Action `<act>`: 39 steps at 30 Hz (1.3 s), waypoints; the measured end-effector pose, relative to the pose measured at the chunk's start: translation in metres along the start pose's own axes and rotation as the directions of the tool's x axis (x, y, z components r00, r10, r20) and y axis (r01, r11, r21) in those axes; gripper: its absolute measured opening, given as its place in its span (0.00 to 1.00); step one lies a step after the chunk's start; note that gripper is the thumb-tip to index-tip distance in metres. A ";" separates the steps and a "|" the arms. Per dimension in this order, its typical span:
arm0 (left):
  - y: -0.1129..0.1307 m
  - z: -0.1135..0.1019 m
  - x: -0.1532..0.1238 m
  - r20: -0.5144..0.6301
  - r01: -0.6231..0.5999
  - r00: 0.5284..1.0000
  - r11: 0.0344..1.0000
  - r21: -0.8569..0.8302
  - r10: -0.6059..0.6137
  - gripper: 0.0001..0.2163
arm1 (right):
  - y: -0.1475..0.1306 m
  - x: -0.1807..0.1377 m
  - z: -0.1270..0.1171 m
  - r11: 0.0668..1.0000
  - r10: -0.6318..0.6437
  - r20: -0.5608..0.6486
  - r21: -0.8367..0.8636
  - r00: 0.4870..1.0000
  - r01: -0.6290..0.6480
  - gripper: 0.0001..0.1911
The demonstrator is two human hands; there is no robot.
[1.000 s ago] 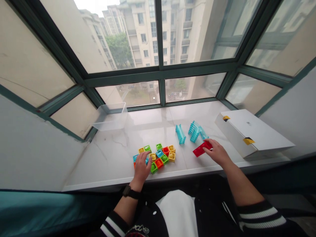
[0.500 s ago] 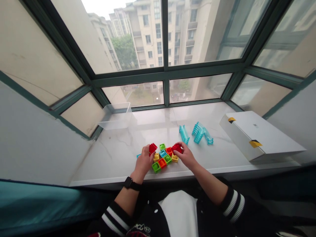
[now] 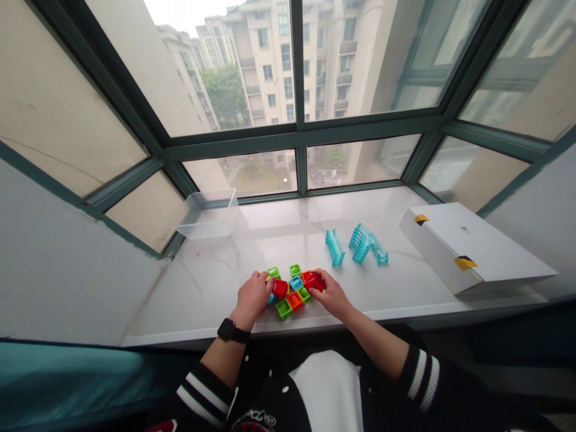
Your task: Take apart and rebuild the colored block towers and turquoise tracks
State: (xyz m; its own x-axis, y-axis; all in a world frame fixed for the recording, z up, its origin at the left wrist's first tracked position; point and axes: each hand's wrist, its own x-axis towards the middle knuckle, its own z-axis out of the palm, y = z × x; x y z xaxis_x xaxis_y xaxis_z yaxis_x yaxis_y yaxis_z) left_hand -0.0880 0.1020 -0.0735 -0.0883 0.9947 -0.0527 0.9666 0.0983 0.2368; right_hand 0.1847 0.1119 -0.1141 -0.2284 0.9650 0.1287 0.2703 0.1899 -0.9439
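A cluster of small square toy blocks lies near the front of the marble sill, among them a green block (image 3: 284, 309), an orange block (image 3: 295, 300) and a blue block (image 3: 296, 282). At its left side my left hand (image 3: 252, 297) has its fingers closed at a red block (image 3: 279, 288), thumb against the block's left edge. My right hand (image 3: 333, 294) grips another red block (image 3: 316, 281) over the right side of the cluster. Its fingers partly cover that block and the ones beneath. Another green block (image 3: 273, 272) sits just beyond my left fingertips.
Translucent teal plastic pieces, one straight (image 3: 335, 248) and others curved (image 3: 361, 243), lie behind and right of the blocks. A clear plastic bin (image 3: 209, 216) stands back left. On the right is a white box (image 3: 477, 246) with yellow-black tabs. Window frames (image 3: 360, 134) bound the sill (image 3: 216, 270).
My left hand has moved left and its red block has come down level over the cluster, uncovering a green block. My right hand has lowered its red block slightly and shifted left.
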 end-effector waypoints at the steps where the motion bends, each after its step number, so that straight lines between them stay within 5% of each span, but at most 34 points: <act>1: -0.001 0.001 -0.004 -0.030 -0.002 1.000 1.000 -0.017 0.002 0.18 | -0.001 0.005 0.005 0.999 -0.035 0.004 -0.033 0.999 0.035 0.24; 10: -0.028 0.018 -0.022 -0.173 -0.011 0.984 0.967 -0.255 -0.035 0.20 | 0.011 0.087 0.063 0.937 -0.181 0.105 -0.282 0.978 0.204 0.27; 15: -0.046 0.032 -0.015 -0.284 -0.095 0.958 0.903 -0.419 -0.030 0.21 | 0.026 0.090 0.081 0.844 -0.126 0.274 -0.476 0.954 0.248 0.30; 20: -0.060 0.039 -0.008 -0.332 -0.079 0.938 0.868 -0.489 -0.102 0.17 | 0.034 0.086 0.086 0.763 -0.081 0.310 -0.592 0.947 0.259 0.28; 28: -0.059 0.032 -0.027 -0.366 -0.120 0.927 0.857 -0.500 -0.084 0.18 | 0.035 0.074 0.056 0.781 -0.203 0.244 -0.543 0.948 0.307 0.24; 32: -0.054 0.031 -0.057 -0.281 -0.188 0.959 0.830 -0.525 0.040 0.23 | 0.044 0.055 0.024 0.805 -0.239 0.156 -0.520 0.958 0.285 0.20; 39: -0.046 0.063 -0.080 -0.262 -0.265 0.939 0.952 -0.151 0.220 0.14 | 0.063 0.025 -0.006 0.804 -0.208 0.118 -0.544 0.971 0.238 0.23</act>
State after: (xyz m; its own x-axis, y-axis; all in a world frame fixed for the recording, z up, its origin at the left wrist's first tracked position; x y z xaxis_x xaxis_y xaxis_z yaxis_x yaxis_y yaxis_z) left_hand -0.1107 0.0160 -0.1411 0.0666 0.9640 0.2573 0.9074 -0.1658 0.3862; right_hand 0.2014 0.1492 -0.1686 -0.3885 0.8762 0.2852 0.6721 0.4812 -0.5629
